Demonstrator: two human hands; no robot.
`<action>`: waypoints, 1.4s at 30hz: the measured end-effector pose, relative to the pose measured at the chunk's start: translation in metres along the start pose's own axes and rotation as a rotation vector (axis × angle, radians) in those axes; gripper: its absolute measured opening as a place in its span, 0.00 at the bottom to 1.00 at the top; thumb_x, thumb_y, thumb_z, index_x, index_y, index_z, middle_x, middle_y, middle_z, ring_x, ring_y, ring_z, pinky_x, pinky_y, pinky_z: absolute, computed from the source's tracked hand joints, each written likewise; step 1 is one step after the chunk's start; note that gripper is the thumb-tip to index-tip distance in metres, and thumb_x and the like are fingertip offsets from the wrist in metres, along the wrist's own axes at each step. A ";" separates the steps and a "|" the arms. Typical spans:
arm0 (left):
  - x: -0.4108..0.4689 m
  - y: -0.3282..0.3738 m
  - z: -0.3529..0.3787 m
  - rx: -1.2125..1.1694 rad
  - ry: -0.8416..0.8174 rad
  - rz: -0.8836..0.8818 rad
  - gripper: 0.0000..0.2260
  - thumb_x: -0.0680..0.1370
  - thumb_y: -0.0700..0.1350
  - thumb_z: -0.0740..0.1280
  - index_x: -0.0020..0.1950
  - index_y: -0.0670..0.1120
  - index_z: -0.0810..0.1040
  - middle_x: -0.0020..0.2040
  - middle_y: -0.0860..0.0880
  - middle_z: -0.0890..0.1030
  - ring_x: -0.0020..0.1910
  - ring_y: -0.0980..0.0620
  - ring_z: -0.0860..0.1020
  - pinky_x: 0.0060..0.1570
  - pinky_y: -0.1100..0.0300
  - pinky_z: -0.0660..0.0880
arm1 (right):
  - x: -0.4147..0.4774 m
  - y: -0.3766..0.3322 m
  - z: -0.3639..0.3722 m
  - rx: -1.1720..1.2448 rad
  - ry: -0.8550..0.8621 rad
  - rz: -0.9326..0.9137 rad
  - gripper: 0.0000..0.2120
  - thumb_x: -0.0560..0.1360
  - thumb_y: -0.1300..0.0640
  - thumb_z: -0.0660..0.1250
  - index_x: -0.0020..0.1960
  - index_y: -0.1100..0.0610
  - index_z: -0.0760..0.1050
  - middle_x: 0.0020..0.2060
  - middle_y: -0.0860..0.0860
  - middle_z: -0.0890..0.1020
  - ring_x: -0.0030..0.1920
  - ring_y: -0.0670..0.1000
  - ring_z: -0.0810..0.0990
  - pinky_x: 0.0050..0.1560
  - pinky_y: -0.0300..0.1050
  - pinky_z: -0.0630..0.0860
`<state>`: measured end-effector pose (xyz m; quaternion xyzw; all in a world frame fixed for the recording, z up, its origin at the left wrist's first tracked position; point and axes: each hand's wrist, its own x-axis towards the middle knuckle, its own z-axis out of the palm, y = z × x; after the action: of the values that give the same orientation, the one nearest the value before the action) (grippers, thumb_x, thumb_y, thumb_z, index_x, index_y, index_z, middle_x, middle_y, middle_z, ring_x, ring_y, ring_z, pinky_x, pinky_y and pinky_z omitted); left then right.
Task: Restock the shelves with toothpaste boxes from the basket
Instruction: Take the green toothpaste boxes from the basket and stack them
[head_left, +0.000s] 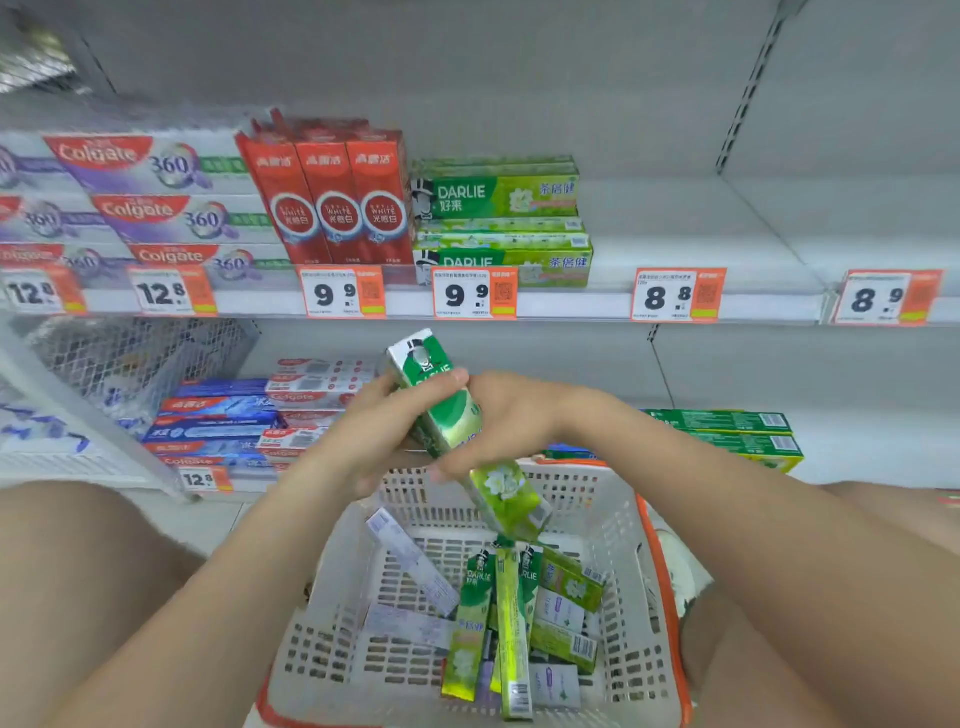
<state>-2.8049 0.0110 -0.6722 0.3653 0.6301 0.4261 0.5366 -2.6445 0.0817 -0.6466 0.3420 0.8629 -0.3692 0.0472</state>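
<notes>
Held box (447, 410): green and white Darlie toothpaste carton with a white flower at its near end. It was tilted, far end up and to the left, and sat above the far rim of the basket and in front of the lower shelf.
Left hand (374, 426): curled round the carton's upper part from the left, gripping it.
Right hand (498, 421): wrapped round the carton's middle from the right, also gripping it.
Basket (631, 525): pale slotted plastic with an orange rim, near centre, between the person's knees.
Loose boxes (511, 623): several green Darlie cartons and a few pale ones lay jumbled in the basket; the print on the pale ones was too small to read.
Upper shelf (685, 244): bare on its right half.
Colgate 360 boxes (156, 208): stacked flat at the left of that shelf.
Red boxes (332, 202): three upright at centre, marked "WHITE" with Chinese text.
Darlie stack (498, 218): green cartons lying flat, just right of the red ones.
Price tags (474, 293): orange and white on the shelf edge, reading from left to right 12.8, 12.8, 9.9, 9.9, 8.8, 8.9.
Lower shelf (857, 457): blue boxes (218, 426) at left, some marked Colgate, with a 12.8 tag beneath; green boxes (727, 431) at right.
Mesh divider (130, 364): wire, far left.
</notes>
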 end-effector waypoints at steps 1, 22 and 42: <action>-0.003 0.014 0.000 -0.012 -0.022 0.010 0.21 0.77 0.57 0.76 0.65 0.47 0.81 0.53 0.44 0.88 0.47 0.44 0.88 0.46 0.50 0.84 | 0.002 -0.002 0.000 0.099 0.071 -0.007 0.19 0.69 0.44 0.80 0.55 0.49 0.81 0.48 0.48 0.86 0.48 0.51 0.85 0.54 0.52 0.83; 0.023 0.065 -0.028 -0.208 0.058 0.205 0.07 0.82 0.41 0.71 0.59 0.42 0.79 0.58 0.38 0.86 0.51 0.41 0.87 0.51 0.48 0.84 | -0.022 0.005 -0.064 0.940 0.411 0.052 0.13 0.80 0.54 0.67 0.63 0.57 0.75 0.43 0.57 0.86 0.39 0.55 0.84 0.46 0.54 0.82; 0.005 0.069 -0.015 -0.515 0.059 0.355 0.17 0.74 0.44 0.74 0.61 0.41 0.77 0.60 0.37 0.85 0.56 0.39 0.86 0.59 0.42 0.83 | -0.014 -0.016 -0.035 0.591 0.444 -0.235 0.16 0.88 0.46 0.53 0.73 0.37 0.67 0.60 0.19 0.75 0.67 0.24 0.69 0.62 0.20 0.63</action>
<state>-2.8200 0.0392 -0.6089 0.3090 0.4431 0.6691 0.5103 -2.6373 0.0897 -0.6070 0.3115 0.7417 -0.5217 -0.2839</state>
